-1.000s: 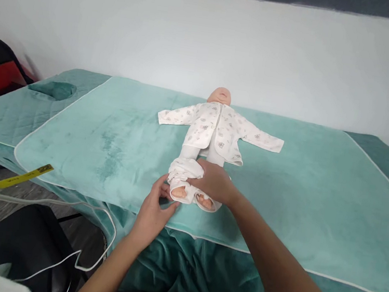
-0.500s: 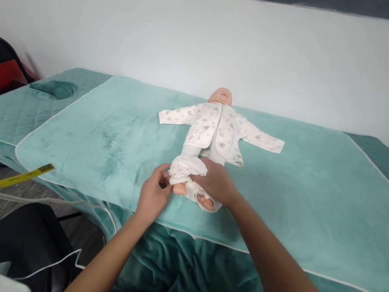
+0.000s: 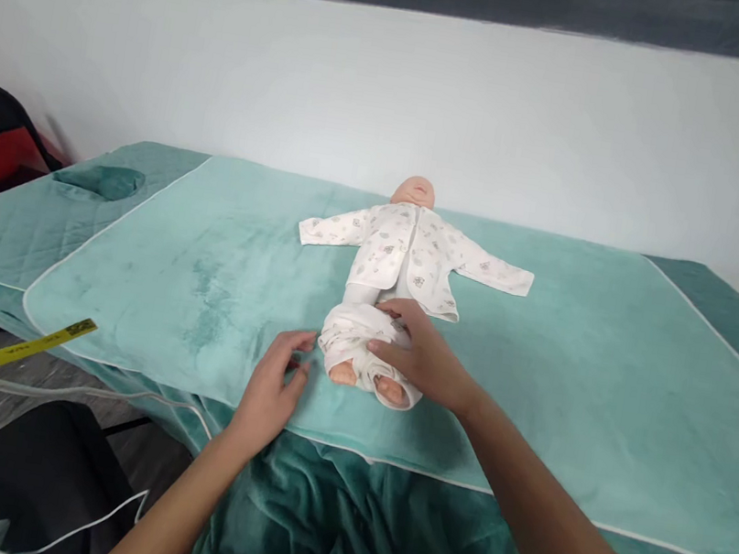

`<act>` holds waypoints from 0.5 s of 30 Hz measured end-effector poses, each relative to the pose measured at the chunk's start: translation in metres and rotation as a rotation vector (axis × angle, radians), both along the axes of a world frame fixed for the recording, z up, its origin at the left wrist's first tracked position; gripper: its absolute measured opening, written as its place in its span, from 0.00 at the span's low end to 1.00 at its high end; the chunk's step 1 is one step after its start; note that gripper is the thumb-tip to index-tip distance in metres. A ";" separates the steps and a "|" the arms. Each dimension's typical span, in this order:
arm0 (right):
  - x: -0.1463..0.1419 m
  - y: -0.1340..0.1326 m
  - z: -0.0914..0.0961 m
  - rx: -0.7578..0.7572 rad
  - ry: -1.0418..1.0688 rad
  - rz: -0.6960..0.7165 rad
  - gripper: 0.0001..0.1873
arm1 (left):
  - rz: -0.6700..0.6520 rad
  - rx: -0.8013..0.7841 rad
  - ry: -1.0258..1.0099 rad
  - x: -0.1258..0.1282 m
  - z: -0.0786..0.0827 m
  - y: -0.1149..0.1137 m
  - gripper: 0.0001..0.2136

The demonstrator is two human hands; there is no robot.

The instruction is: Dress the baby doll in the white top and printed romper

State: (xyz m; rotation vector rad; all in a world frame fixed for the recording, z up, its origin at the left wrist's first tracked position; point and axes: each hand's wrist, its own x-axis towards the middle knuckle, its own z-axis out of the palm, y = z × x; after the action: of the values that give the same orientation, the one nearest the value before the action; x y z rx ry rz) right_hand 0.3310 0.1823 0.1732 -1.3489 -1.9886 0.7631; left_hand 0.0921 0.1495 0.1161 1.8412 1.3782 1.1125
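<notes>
A baby doll [image 3: 415, 191] lies on its back, head toward the wall, in a white printed jacket [image 3: 384, 247] with both sleeves spread wide. White baby trousers [image 3: 351, 334] are bunched around its lower legs, and both feet show at the leg openings. My left hand [image 3: 273, 388] is just left of the trousers, fingers apart and holding nothing. Over the right side of the bunched cloth rests my right hand [image 3: 430, 360], thumb and fingers spread and touching it. Its other fingertips are partly hidden.
The doll lies on a bed with a teal cover [image 3: 555, 379], near its front edge. A face hole [image 3: 99, 181] is at the left end. Black chairs [image 3: 27, 471] stand at left. A white cable [image 3: 109, 393] with a yellow tag [image 3: 29, 347] crosses the lower left.
My left hand has let go of the trousers and drawn back to the left. My right hand has loosened and spread over the cloth. Both feet now poke out of the trouser legs.
</notes>
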 end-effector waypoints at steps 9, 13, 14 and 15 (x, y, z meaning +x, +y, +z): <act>0.003 0.035 0.000 0.258 -0.461 -0.490 0.17 | -0.061 0.117 0.206 0.069 0.049 0.101 0.15; 0.002 0.063 0.009 0.144 -0.557 -0.495 0.10 | -0.080 0.174 0.541 0.101 0.054 0.127 0.14; 0.006 0.067 0.009 0.127 -0.506 -0.493 0.09 | -0.081 0.201 0.542 0.102 0.053 0.130 0.11; 0.014 0.070 0.009 0.112 -0.422 -0.504 0.09 | -0.071 0.217 0.504 0.101 0.051 0.134 0.07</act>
State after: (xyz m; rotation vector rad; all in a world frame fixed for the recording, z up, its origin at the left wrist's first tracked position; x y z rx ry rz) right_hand 0.3446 0.2525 0.1824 -1.9520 -1.8216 0.1373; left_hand 0.1928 0.2834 0.1675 2.4269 1.4858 0.8159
